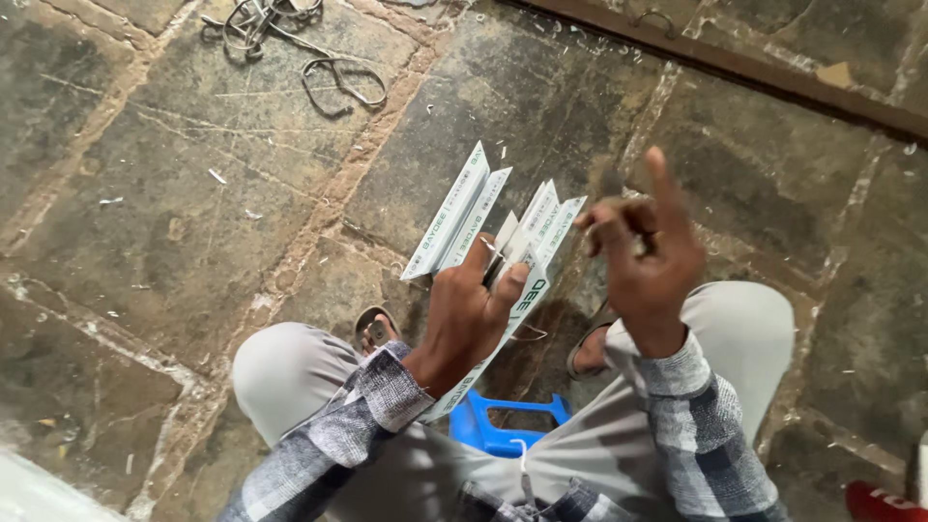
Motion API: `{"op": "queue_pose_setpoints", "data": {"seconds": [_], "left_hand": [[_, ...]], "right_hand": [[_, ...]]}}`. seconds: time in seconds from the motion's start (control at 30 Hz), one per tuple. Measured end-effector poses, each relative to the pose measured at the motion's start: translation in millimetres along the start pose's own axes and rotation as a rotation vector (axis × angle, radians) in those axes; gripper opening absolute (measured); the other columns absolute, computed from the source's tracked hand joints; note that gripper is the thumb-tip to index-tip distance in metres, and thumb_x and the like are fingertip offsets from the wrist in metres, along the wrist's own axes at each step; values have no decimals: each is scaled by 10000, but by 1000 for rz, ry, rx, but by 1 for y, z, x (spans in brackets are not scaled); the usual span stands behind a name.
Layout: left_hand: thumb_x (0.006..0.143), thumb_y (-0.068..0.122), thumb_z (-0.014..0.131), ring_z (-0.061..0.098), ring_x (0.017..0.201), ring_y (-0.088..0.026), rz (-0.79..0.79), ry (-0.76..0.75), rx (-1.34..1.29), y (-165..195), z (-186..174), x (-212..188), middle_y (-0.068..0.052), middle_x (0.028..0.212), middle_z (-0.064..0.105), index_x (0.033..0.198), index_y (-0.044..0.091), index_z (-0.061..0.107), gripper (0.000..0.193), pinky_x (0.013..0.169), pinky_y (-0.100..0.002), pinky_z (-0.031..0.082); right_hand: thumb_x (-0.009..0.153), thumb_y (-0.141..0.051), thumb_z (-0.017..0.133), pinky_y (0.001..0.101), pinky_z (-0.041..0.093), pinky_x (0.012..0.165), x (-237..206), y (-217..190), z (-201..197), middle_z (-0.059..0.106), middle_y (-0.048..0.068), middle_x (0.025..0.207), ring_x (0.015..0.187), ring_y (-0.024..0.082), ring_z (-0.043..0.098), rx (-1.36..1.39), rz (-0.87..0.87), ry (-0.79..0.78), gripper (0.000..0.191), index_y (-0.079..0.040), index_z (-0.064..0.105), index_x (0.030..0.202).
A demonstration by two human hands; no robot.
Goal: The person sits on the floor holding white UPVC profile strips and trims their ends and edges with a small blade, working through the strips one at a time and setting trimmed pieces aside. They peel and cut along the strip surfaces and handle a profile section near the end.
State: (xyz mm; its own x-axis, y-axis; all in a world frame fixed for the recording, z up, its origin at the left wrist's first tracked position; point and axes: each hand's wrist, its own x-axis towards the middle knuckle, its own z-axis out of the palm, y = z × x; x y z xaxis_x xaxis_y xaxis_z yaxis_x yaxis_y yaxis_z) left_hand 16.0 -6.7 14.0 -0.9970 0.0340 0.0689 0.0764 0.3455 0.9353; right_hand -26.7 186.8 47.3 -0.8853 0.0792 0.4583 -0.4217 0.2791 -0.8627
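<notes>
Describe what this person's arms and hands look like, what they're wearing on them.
Both hands, the left hand and the right hand, are bare: no gloves, and no rings or watch visible. Both arms wear long plaid shirt sleeves in grey, white and dark blue checks, with buttoned-style cuffs ending at the wrists.

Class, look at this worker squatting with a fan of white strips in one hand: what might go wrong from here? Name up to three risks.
1. The left hand grips several white strips fanned loosely; one may slip out onto the stone floor.
2. The right hand pinches near the strips' cut ends, which might nick a finger.
3. Bent wire loops lie on the floor ahead, and the feet wear only open sandals, so a snag or scratch seems possible.
</notes>
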Motion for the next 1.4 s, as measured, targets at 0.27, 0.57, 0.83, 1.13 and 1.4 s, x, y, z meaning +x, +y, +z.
{"op": "queue_pose_setpoints", "data": {"seconds": [0.27,0.57,0.83,1.13,1.4], "left_hand": [[1012,415,585,708,680,-396,128,25,23,-2,7,-7,-192,717,674,1197,-8,566,462,557,-466,515],[995,409,594,692,656,-408,104,-25,65,-2,15,-9,-202,675,655,1208,-2,552,465,546,-479,502],[991,399,597,689,613,-391,135,-47,106,-2,20,-5,-202,652,652,1238,-47,538,514,521,-469,503],[1009,406,589,705,604,-344,142,-76,50,3,17,-8,-172,648,653,1192,-27,557,471,525,-432,518],[997,397,581,693,597,-362,129,-78,56,4,17,-7,-179,632,643,1220,-44,548,495,516,-451,502]], "right_hand": [[895,24,783,332,586,767,-10,-22,2,681,140,1022,896,223,731,-268,-372,-256,244,31,733,1134],[858,-21,822,385,583,775,3,-30,-10,676,132,974,898,272,710,-355,-500,-395,212,10,755,1057],[876,-1,803,403,594,775,11,-24,-16,663,142,967,904,285,714,-323,-536,-443,205,49,731,1062],[845,-21,792,375,584,719,13,-29,-21,683,140,945,864,278,720,-295,-565,-463,225,42,737,1054],[846,35,756,364,594,736,12,-28,-18,690,134,957,880,258,729,-245,-498,-445,204,36,746,1050]]}}
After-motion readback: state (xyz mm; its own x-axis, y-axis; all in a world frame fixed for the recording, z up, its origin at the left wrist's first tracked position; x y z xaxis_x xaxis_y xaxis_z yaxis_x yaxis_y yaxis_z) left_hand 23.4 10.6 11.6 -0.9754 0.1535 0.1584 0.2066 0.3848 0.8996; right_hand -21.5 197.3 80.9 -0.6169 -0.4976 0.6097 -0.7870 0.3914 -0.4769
